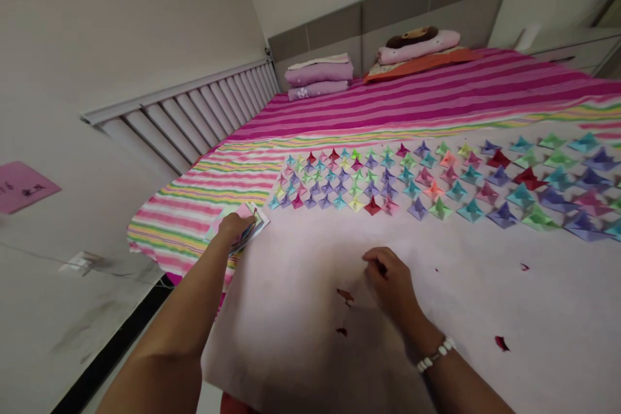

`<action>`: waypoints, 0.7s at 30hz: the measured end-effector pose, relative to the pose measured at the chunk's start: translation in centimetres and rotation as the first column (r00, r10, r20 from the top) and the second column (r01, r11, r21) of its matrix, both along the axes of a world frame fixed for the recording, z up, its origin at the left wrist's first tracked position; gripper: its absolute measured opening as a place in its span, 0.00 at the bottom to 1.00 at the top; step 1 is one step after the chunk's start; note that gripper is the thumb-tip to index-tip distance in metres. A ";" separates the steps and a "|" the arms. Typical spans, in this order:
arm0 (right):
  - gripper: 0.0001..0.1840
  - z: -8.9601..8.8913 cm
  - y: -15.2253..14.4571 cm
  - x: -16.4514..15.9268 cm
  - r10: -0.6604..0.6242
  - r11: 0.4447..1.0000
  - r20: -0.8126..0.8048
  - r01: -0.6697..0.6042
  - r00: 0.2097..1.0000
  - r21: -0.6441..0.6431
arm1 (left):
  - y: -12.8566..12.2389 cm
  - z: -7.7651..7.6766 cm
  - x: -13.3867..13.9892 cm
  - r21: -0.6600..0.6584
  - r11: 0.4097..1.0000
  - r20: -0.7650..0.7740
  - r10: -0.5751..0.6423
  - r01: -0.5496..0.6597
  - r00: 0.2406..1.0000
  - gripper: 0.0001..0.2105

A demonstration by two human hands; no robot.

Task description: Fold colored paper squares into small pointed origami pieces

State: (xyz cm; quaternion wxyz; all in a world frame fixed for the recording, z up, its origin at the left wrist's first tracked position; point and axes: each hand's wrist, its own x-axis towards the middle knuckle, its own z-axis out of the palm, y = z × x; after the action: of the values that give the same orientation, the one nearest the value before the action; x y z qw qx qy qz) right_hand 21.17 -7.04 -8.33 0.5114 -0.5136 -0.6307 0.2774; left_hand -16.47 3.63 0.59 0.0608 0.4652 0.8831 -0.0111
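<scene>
At the left edge of the pale sheet, my left hand (233, 228) has its fingers closed on a stack of coloured paper squares (261, 220), with pink, white and green edges showing. My fingertips there are partly hidden. Over the middle of the sheet, my right hand (391, 277) is loosely curled, with nothing visible in it. Just left of it lies a reddish-brown scrap of paper (345, 296), and a smaller dark red scrap (342, 332) is nearer me. Rows of folded paper stars (372, 206) in many colours stand beyond both hands.
The large pale sheet (291, 291) covers the near part of a bed with a striped cover (179, 223). More red scraps (502, 343) lie at right. Folded purple bedding (320, 77) and a pink pillow (422, 46) sit at the far end. A white radiator (194, 107) lines the left wall.
</scene>
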 end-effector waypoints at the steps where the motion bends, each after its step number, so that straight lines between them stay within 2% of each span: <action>1: 0.09 0.0 0.0 0.0 0.001 1.000 0.001 -0.001 1.000 0.001 | 0.0 0.0 -0.1 0.000 1.000 0.000 0.001 -0.001 1.000 0.24; 10: 0.09 0.1 -0.1 0.1 0.009 1.000 0.011 -0.009 1.000 -0.007 | 0.4 0.0 -0.8 -0.019 1.000 -0.013 -0.021 0.021 1.000 0.25; 21: 0.09 0.0 0.1 0.2 0.009 1.000 0.016 -0.009 1.000 0.003 | 0.4 -0.3 -1.8 -0.021 0.997 0.019 -0.067 0.068 0.998 0.21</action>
State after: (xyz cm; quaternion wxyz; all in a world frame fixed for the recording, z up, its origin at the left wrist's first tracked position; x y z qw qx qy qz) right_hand 21.39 -6.96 -8.36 0.5058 -0.5122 -0.6375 0.2745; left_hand -18.29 4.05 0.31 0.0737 0.4942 0.8660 -0.0185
